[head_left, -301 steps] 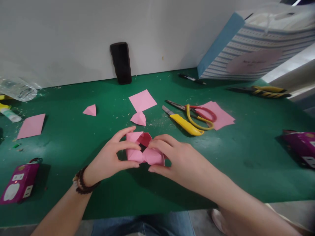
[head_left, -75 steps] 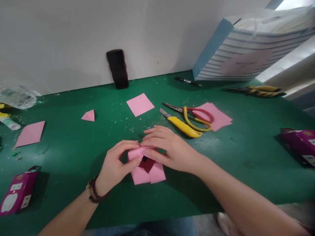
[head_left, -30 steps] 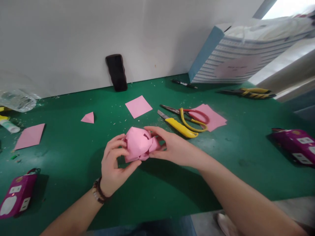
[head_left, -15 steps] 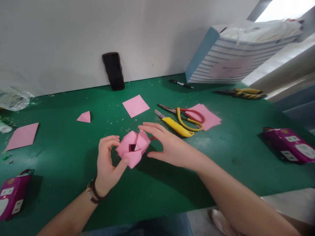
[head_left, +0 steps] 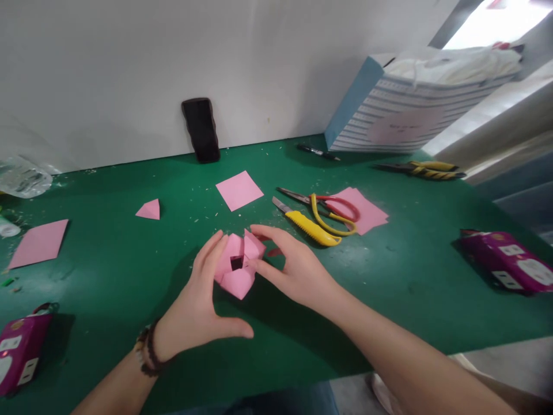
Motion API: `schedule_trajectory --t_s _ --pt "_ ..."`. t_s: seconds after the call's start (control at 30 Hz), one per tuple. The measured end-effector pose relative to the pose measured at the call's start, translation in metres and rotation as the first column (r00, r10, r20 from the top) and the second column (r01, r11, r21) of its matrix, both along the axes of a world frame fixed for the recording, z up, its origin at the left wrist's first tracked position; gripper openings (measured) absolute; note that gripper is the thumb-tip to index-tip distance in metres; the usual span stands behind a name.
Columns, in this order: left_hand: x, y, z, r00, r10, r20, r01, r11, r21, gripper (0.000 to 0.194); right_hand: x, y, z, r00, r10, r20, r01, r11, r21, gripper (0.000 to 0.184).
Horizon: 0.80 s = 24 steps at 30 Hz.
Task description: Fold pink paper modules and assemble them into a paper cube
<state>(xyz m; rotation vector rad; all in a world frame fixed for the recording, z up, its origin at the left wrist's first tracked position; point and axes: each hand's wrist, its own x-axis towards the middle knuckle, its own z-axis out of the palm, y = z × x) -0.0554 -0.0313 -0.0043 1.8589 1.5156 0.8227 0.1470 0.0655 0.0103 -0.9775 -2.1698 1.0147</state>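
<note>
Head camera view: two bare hands work at a folded pink paper form (head_left: pixel 239 282) on or just above a green tabletop (head_left: pixel 285 351); whether its base touches the surface cannot be told. The form sits between the hands, its dark square hole facing up toward the wearer. One pointed corner aims at the wearer and another flap juts up beside the right hand; the outline looks nearly as broad as it is long, so a long axis is hard to name. The right hand (head_left: pixel 300 268) pinches the right-hand flap between thumb and forefinger. The left hand (head_left: pixel 194 314), a bracelet (head_left: pixel 147 349) at its wrist, is spread, fingers along the form's left side and thumb apart from the paper, pointing right.

Beyond the hands lies a flat pink paper square (head_left: pixel 239 190), with a small folded pink piece (head_left: pixel 149 210) farther left. Past the right hand, a yellow utility knife (head_left: pixel 313 227) rests beside red-and-yellow-handled scissors (head_left: pixel 313 203), whose handles overlap pink sheets (head_left: pixel 374 214). Farther off in that direction are long-nose pliers (head_left: pixel 434 170). Directly beyond the left hand, a smartphone (head_left: pixel 201 129) leans against the white wall (head_left: pixel 129 75).
</note>
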Motion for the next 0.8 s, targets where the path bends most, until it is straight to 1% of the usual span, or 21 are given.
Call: schedule_trajectory --t_s 0.03,0.1,0.2,0.33,0.47,0.67,0.73,0.8 --pt "-0.005 0.002 0.002 0.999 -0.046 -0.013 0.045 0.998 -0.033 0.127 0.001 0.001 0.0 1.0 0.006 -0.002 -0.006 1.0 0.01 0.044" --pt "-0.015 0.008 0.005 0.994 -0.111 -0.016 0.11 0.993 -0.049 0.13 0.002 0.003 0.0 1.0 0.029 -0.011 -0.029 0.999 0.041 0.04" --pt "-0.026 0.021 0.003 0.988 -0.154 0.017 0.154 0.988 0.013 0.122 0.005 0.004 -0.001 0.997 0.074 -0.023 -0.072 0.995 0.073 0.037" --pt "-0.028 0.035 -0.005 0.973 -0.215 0.089 0.21 0.975 0.068 0.108 0.006 0.003 0.0 0.996 0.092 -0.014 -0.091 0.994 0.059 0.04" --pt "-0.023 0.039 -0.011 0.966 -0.212 0.145 0.201 0.976 0.089 0.099 0.008 0.0 0.003 0.997 0.079 0.0 -0.079 0.995 0.055 0.041" --pt "-0.02 0.038 -0.012 0.979 -0.171 0.108 0.16 0.981 0.106 0.1 0.007 -0.002 0.005 0.994 0.11 0.005 -0.11 0.992 0.058 0.033" --pt "-0.019 0.039 -0.011 0.981 -0.168 0.095 0.157 0.982 0.109 0.101 0.005 -0.003 0.005 0.996 0.086 -0.003 -0.086 0.995 0.056 0.033" --pt "-0.018 0.038 -0.011 0.983 -0.164 0.079 0.155 0.982 0.111 0.101 0.002 -0.004 0.004 0.999 0.044 -0.007 -0.044 0.997 0.065 0.04"
